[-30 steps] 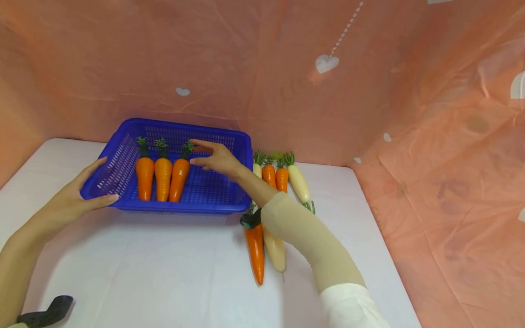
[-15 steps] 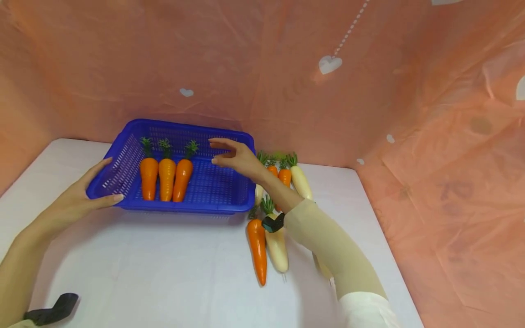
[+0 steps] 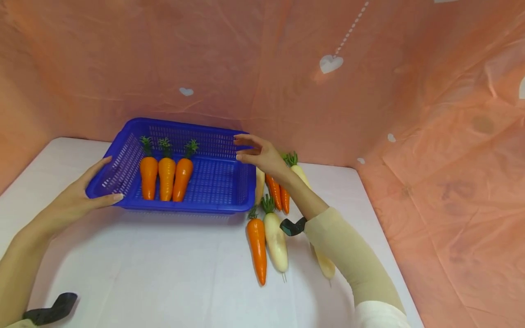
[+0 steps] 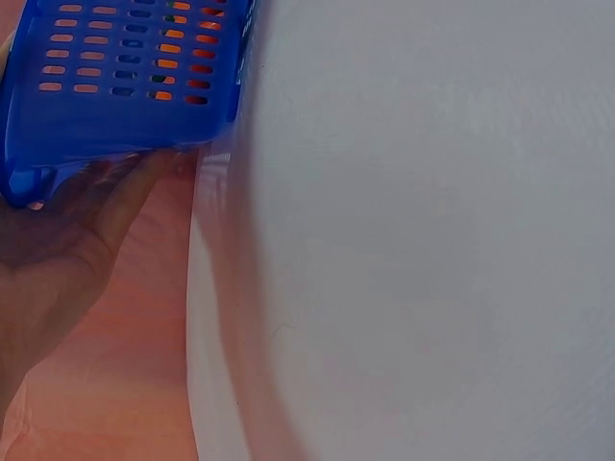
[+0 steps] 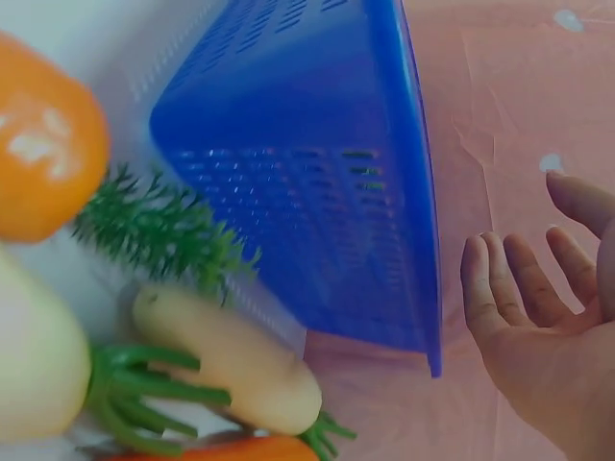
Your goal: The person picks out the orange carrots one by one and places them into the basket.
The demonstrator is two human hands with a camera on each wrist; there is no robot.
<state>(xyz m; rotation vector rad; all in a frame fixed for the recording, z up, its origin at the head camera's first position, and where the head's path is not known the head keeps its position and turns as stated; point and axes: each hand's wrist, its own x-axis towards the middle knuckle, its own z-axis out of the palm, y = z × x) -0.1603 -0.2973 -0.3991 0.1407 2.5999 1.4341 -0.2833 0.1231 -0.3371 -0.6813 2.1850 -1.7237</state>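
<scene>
A blue plastic basket (image 3: 188,207) stands on the white-covered table. Inside, toward its left, three carrots with green tops lie side by side: a left carrot (image 3: 148,178), a middle carrot (image 3: 166,178) and a right carrot (image 3: 182,180). My left hand (image 3: 78,193) holds the basket's left end, thumb on the front rim; in the left wrist view the fingers reach beneath the rim. My right hand (image 3: 264,157) is over the basket's right end, fingers spread and relaxed, holding nothing. The right wrist view shows it beside the basket's rim (image 5: 413,192).
Right of the basket lie a carrot (image 3: 257,248) and a white radish (image 3: 276,241). Behind them are more carrots (image 3: 273,191) and another radish (image 3: 301,174), partly hidden by my right arm. A further radish (image 3: 326,264) shows below the sleeve. An orange cloth (image 3: 262,68) hangs behind the table.
My right hand has drawn away from the right carrot in the basket, moving right to the basket's right end. My left hand keeps its place on the basket.
</scene>
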